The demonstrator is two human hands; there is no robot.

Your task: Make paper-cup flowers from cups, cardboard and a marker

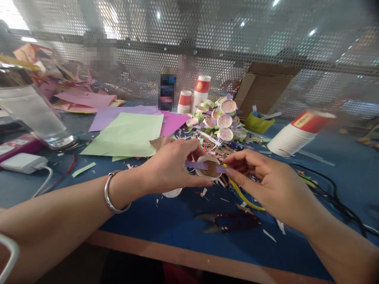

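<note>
In front of me, my left hand (177, 161) grips the rim of a small round white paper piece, like a cut cup bottom (211, 161), with brown cardboard (212, 169) in its middle. Purple paper strips (197, 165) stick out on both sides of it. My right hand (263, 179) pinches the right-hand purple strip (221, 169) between thumb and forefinger. Small thread snips (227, 222) lie below, their blades apart. Behind my hands sits a pile of similar round pieces (225, 121) with green and purple tabs.
Green paper sheets (127, 134) lie left of the pile, over purple ones (109, 116). Stacked paper cups (296, 134) lean at right; more cups (201, 92) stand behind. A water glass (41, 114), white charger (23, 163), black cables (334, 193) and paper scraps surround the workspace.
</note>
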